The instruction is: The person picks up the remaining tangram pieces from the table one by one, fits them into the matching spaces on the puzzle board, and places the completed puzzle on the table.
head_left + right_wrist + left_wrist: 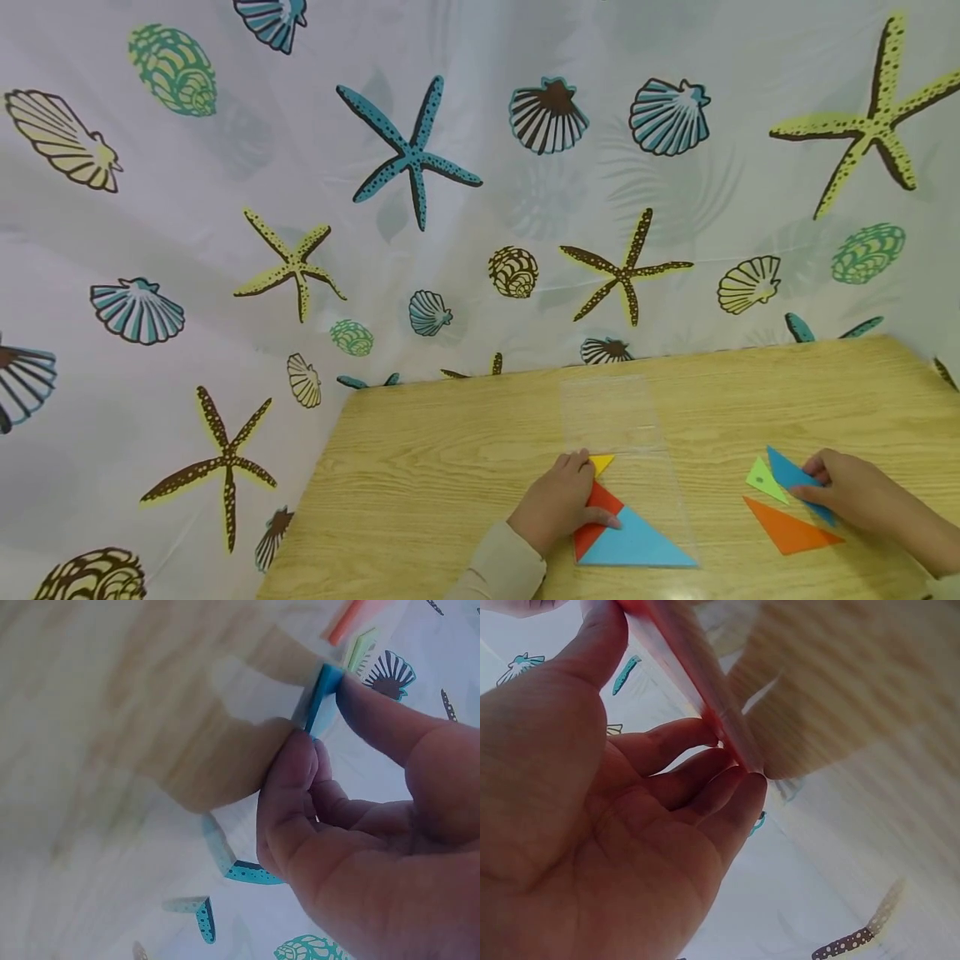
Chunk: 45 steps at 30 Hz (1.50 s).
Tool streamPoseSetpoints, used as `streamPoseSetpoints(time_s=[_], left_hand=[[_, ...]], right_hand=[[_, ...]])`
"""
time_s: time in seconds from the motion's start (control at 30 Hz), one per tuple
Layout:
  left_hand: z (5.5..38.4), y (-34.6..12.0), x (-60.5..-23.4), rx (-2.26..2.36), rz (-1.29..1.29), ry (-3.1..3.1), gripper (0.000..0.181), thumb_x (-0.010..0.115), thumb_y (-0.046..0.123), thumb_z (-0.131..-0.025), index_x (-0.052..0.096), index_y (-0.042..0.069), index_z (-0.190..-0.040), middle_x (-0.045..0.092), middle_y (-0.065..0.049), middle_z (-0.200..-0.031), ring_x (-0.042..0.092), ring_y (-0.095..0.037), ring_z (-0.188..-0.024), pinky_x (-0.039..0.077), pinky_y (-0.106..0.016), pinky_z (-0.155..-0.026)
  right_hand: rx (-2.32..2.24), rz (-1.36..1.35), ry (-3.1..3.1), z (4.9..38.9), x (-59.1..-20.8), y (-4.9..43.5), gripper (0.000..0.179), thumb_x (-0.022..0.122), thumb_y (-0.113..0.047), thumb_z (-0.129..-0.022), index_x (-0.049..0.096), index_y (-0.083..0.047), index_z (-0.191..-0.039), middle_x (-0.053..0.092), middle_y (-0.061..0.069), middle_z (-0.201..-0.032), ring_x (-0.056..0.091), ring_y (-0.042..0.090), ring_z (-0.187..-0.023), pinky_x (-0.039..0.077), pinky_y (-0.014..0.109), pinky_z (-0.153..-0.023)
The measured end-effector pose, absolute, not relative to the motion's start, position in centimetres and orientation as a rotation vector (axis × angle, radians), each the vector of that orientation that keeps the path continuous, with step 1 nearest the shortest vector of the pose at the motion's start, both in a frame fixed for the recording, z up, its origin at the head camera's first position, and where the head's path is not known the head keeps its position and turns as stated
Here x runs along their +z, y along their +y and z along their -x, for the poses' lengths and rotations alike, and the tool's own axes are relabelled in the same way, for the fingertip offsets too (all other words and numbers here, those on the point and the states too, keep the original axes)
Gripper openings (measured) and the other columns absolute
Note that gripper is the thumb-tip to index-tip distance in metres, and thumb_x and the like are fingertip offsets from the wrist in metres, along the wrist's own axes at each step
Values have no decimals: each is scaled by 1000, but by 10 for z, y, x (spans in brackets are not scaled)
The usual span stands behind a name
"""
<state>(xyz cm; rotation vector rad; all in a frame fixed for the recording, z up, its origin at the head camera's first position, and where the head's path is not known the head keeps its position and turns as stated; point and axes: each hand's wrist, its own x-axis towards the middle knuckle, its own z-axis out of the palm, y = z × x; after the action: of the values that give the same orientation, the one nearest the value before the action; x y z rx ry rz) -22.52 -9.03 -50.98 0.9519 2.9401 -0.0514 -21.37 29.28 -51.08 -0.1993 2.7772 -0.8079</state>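
At the middle of the table my left hand (pixel 558 504) lies over a red tangram piece (pixel 606 497), thumb on one side and curled fingertips at its edge in the left wrist view. The red piece partly hides under that hand and adjoins a light blue triangle (pixel 637 542). A small yellow piece (pixel 602 463) peeks out beyond the fingers. On the right, my right hand (pixel 855 492) pinches a darker blue triangle (pixel 787 475) between thumb and fingers. Beside it are a small green triangle (pixel 761 479) and an orange triangle (pixel 791 529).
A clear plastic sheet or tray (pixel 607 408) extends behind the left-hand pieces. The wood-grain table (pixel 435 467) meets a white curtain (pixel 480 275) printed with shells and starfish at its back and left.
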Motion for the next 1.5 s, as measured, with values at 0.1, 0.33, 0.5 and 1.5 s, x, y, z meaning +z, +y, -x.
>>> streamPoseSetpoints(time_s=[0.1,0.33,0.5,1.5], left_hand=[[225,-90,-509,-51,-950,2942,78,42,71,-75,56,14,-125,39,2,-140,37,-13,-126,42,-17,-90],[225,-90,-507,-27,-942,2947,77,44,70,-74,56,13,-125,38,3,-140,37,-12,-126,44,-17,-87],[225,-91,-507,-35,-950,2958,77,44,70,-74,56,13,-125,39,2,-139,38,-13,-125,44,-17,-87],[226,-90,-511,-36,-932,2942,80,42,72,-74,55,14,-128,37,2,-141,36,-13,-127,44,-18,-89]], right_hand=[[-806,230,2804,212,-511,293,53,68,-34,-84,53,15,-97,59,12,-88,58,30,-81,50,43,-70],[-806,261,2871,211,-513,287,39,74,-22,-78,55,9,-94,60,10,-87,58,30,-81,50,43,-68],[-873,280,2838,212,-513,288,38,73,-22,-80,55,7,-96,58,7,-88,57,25,-81,50,38,-69],[-967,317,3074,189,-506,258,20,74,-6,-77,57,-6,-87,52,-2,-75,48,1,-64,47,21,-56]])
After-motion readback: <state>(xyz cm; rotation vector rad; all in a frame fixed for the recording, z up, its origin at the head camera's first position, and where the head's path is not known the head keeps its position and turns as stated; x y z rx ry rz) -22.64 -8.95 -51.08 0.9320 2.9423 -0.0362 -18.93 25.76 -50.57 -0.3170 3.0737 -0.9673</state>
